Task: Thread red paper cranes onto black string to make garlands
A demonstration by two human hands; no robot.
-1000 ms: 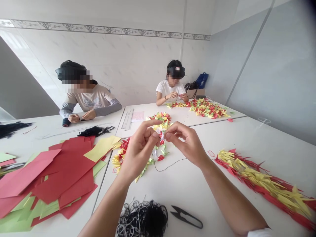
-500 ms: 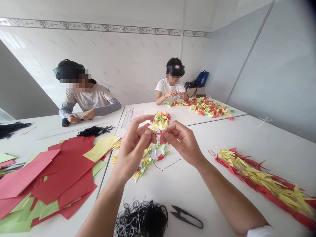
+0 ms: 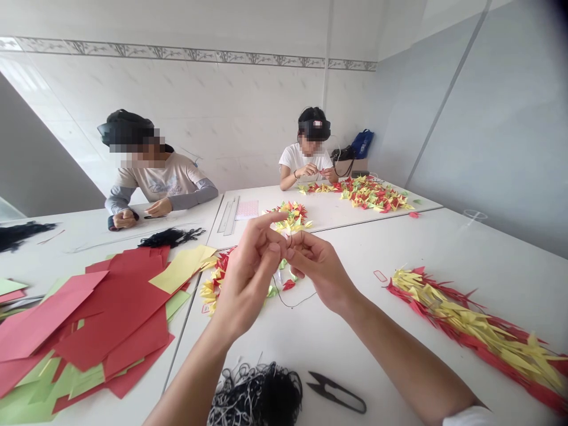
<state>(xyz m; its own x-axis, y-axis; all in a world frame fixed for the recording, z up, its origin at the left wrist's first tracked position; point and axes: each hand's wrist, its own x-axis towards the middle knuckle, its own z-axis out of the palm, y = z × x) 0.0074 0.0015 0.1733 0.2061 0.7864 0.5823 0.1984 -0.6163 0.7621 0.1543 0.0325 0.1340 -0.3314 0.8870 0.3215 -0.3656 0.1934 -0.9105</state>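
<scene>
Two narrow pinches meet above the smooth white worktop (image 3: 284, 334): your left hand (image 3: 248, 278) has its thumb on bent fingers with the index finger reaching forward, and your right hand (image 3: 323, 269) closes thumb and forefinger just beside it. Both appear to hold the thin black thread (image 3: 290, 307), a short curve of which shows at the fingertips while a slack bend shows below; the pinch itself is partly hidden. For tidy work, steady the thread with your left and let your right make small moves, rolling it on the pads. Mind that the slack doesn't snag on the folded red, yellow and green paper pieces (image 3: 296, 225) beyond, and leave the black metal snips (image 3: 337, 397) lying flat near you
</scene>
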